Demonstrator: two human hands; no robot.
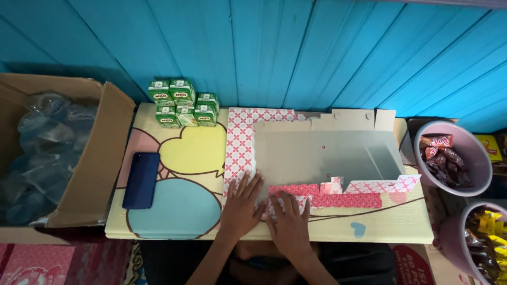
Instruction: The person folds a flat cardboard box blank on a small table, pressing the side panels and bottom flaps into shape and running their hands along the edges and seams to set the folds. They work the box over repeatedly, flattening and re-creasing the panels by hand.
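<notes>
Both hands lie flat, fingers spread, at the lower middle of the frame, pressing on a flat-packed cardboard box blank (pixel 322 153) that sprawls across the centre and right of a low table (pixel 174 211). The left hand (pixel 242 203) rests on the lower left corner of the blank, where the pink cross-patterned border turns; the right hand (pixel 289 217) presses a folded pink flap along the near edge. Neither hand pinches anything.

The blank looks like thin card, grey on its inner face and printed pink and white outside. Judging by that, it should be light, stiff across the panels yet ready to bend at its creases, and easy to crumple or tear at the small tabs. The flap edges and panel corners seem the safest places to hold it.

Left of the blank a dark blue phone (pixel 141 179) lies on the table, well apart from the hands. Green drink cartons (pixel 184 103) are stacked at the upper left edge, just beside the blank's far corner. A brown carton of clear plastic cups (pixel 47 142) stands at the far left. Two pink tubs of wrapped snacks (pixel 449 158) sit at the right, close to the blank's right end, where they could crowd it
</notes>
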